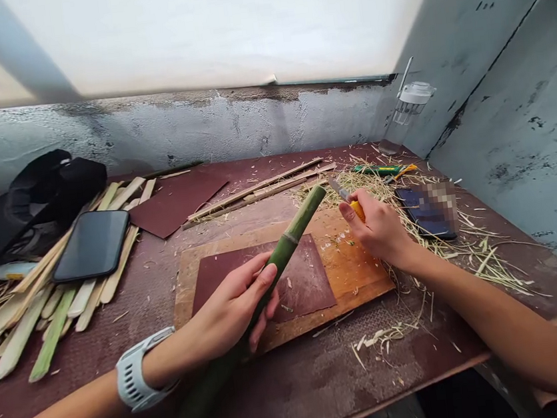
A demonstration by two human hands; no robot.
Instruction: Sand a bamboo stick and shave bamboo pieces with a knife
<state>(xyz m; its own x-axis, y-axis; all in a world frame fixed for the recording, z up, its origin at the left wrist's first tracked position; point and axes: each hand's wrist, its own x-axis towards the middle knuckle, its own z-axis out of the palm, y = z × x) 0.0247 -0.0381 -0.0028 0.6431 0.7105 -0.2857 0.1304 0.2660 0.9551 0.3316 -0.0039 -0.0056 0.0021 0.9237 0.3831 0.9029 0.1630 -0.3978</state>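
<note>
My left hand (236,301) is wrapped round a green bamboo stalk (300,223), which slants from the bottom edge up to the right. A raised node rings the stalk near its upper end. In my right hand (378,228) is a utility knife (358,209) with a yellow handle, its blade pointing up and left close to the stalk's tip. Blade and stalk appear apart. Beneath both hands lies a wooden board (361,273) with a dark red sheet (259,265) on it, dusted with small chips.
Flat bamboo strips (44,316) are heaped at left under a phone (92,243), beside a black bag (55,187). Long strips (266,190) lie behind the board. At right are fine shavings (490,258), another phone (422,213), a green tool (379,170) and a clear bottle (406,114) by the wall.
</note>
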